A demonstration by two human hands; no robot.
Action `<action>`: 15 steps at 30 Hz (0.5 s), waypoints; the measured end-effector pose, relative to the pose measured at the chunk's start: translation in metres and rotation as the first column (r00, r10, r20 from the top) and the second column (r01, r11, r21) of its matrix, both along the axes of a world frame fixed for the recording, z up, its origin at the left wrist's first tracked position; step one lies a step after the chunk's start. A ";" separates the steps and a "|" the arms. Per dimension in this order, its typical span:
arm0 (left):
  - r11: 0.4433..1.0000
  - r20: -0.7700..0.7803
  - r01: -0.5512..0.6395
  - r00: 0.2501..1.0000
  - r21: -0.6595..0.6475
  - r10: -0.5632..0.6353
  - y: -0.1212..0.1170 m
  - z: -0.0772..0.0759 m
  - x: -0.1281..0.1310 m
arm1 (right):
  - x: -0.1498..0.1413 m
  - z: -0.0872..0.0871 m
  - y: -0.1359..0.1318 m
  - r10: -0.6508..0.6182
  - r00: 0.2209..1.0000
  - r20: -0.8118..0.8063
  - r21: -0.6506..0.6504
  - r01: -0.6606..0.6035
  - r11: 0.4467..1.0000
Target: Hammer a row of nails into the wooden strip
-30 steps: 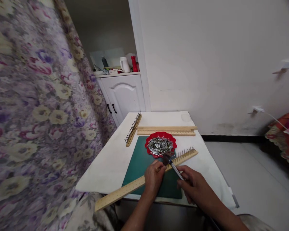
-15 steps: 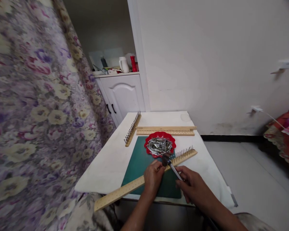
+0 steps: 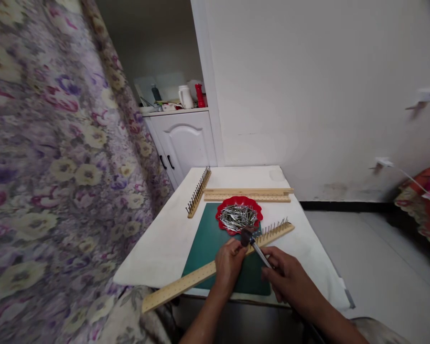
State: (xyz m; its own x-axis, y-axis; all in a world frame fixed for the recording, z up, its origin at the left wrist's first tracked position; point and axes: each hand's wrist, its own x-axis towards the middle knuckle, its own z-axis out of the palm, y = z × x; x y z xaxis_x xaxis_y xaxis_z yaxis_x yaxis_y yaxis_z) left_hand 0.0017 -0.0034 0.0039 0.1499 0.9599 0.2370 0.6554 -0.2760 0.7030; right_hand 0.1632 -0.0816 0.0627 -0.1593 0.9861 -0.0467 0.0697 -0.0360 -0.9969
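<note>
Right grip [image 3: 286,272] closes on the handle of a hammer [image 3: 261,255], as the head view shows it to me across the room. The hammer slants up and leftward out of that grip, its dark head just beside the fingertips of the left grip [image 3: 229,263]. That left grip has its fingers curled in over a long wooden strip [image 3: 179,288]; whether they pinch a nail, I cannot tell.

The strip runs on both sides of the left grip. To its left, a stretch dotted with small holes reaches past the near edge of the bench [image 3: 154,248]; to its right, beyond the hammer head, a row of nails [image 3: 275,231] stands up from the wood. Between these ends the strip crosses a green mat [image 3: 198,246].

Just beyond the left grip and the hammer head sits a red scalloped dish [image 3: 239,200], heaped with loose nails [image 3: 237,217]. Behind the dish, more strips [image 3: 247,197] lie crosswise, and off to the left another nail-studded strip [image 3: 201,195] lies at a slant.
</note>
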 end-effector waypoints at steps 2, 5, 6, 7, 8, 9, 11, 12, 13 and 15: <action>1.000 0.014 0.008 1.000 -0.011 -0.007 0.000 0.000 0.000 | 0.001 0.000 0.001 -0.020 0.998 -0.053 -0.006 0.019 1.000; 0.999 0.033 0.035 0.999 -0.028 -0.034 -0.001 0.000 -0.001 | 0.005 0.002 0.004 -0.069 0.990 -0.126 0.008 0.071 0.997; 0.998 0.041 0.048 0.998 -0.030 -0.047 -0.001 0.000 -0.003 | 0.006 0.002 0.006 -0.089 0.986 -0.144 0.019 0.093 0.995; 0.998 0.050 0.062 0.997 -0.029 -0.061 -0.002 0.001 -0.005 | 0.008 0.003 0.008 -0.112 0.981 -0.159 0.029 0.118 0.993; 0.997 0.057 0.077 0.996 -0.025 -0.076 -0.003 0.002 -0.007 | 0.009 0.003 0.010 -0.133 0.976 -0.172 0.035 0.141 0.989; 0.996 0.063 0.090 0.994 -0.018 -0.089 -0.004 0.004 -0.011 | 0.011 0.004 0.012 -0.153 0.971 -0.185 0.038 0.163 0.986; 0.996 0.065 0.092 0.994 0.003 -0.092 -0.004 0.010 -0.020 | 0.014 0.003 0.016 -0.185 0.961 -0.204 0.042 0.198 0.979; 0.997 0.060 0.080 0.995 0.016 -0.080 -0.003 0.014 -0.025 | 0.015 0.003 0.018 -0.197 0.958 -0.209 0.044 0.210 0.977; 0.998 0.052 0.062 0.997 0.031 -0.064 0.000 0.018 -0.030 | 0.016 0.002 0.019 -0.205 0.955 -0.213 0.048 0.220 0.974; 0.997 0.028 0.024 0.999 0.068 -0.026 0.008 0.028 -0.038 | 0.017 0.001 0.022 -0.215 0.952 -0.218 0.056 0.232 0.971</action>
